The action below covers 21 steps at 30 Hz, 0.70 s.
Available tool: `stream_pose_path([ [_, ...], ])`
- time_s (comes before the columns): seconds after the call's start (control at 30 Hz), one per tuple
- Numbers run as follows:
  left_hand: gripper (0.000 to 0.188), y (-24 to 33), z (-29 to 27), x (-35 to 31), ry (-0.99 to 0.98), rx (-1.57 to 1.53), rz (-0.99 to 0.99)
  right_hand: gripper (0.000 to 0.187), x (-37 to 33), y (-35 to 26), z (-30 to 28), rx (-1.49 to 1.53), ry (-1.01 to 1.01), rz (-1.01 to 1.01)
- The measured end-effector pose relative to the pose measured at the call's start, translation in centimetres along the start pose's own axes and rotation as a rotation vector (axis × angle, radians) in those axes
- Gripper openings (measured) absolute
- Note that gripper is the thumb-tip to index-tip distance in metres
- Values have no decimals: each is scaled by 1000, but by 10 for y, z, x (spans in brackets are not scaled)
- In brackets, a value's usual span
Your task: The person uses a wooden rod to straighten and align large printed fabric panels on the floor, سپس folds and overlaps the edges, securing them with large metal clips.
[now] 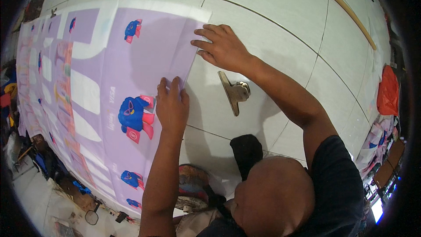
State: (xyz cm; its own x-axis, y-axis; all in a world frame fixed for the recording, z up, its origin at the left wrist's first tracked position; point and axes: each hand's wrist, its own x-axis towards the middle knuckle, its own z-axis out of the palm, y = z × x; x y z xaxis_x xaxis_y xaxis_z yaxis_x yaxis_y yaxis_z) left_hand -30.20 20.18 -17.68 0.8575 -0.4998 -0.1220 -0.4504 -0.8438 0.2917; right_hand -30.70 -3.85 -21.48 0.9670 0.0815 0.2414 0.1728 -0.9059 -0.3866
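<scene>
A large lilac printed sheet [149,61], with white shapes and blue-and-pink cartoon figures, spreads over the left half of the view. It looks like a thin banner with creases near its right edge. My left hand [172,107] rests on that edge, fingers stretched over the lilac surface. Farther up, my right hand [223,48] touches the same edge near the far corner, its fingers spread apart. On the white tiles, just below my right hand, lies a metal bulldog clip [237,93], touched by neither hand.
White floor tiles [280,48] extend to the right. A curved tan pole [344,6] lies at the far right, and a red plastic bag [387,90] sits by the right rim. Mixed clutter and a small mirror [91,217] line the lower left. A black-covered foot [246,149] is nearby.
</scene>
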Motion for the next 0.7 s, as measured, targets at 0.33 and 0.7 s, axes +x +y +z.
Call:
stream_pose_path([
  [0.33, 29, 13, -3, 14, -39, 227, 23, 31, 9, -12, -5, -15, -76, 59],
  [0.7, 30, 3, -6, 19, -96, 47, 51, 25, 10, -8, -6, -25, -107, 74],
])
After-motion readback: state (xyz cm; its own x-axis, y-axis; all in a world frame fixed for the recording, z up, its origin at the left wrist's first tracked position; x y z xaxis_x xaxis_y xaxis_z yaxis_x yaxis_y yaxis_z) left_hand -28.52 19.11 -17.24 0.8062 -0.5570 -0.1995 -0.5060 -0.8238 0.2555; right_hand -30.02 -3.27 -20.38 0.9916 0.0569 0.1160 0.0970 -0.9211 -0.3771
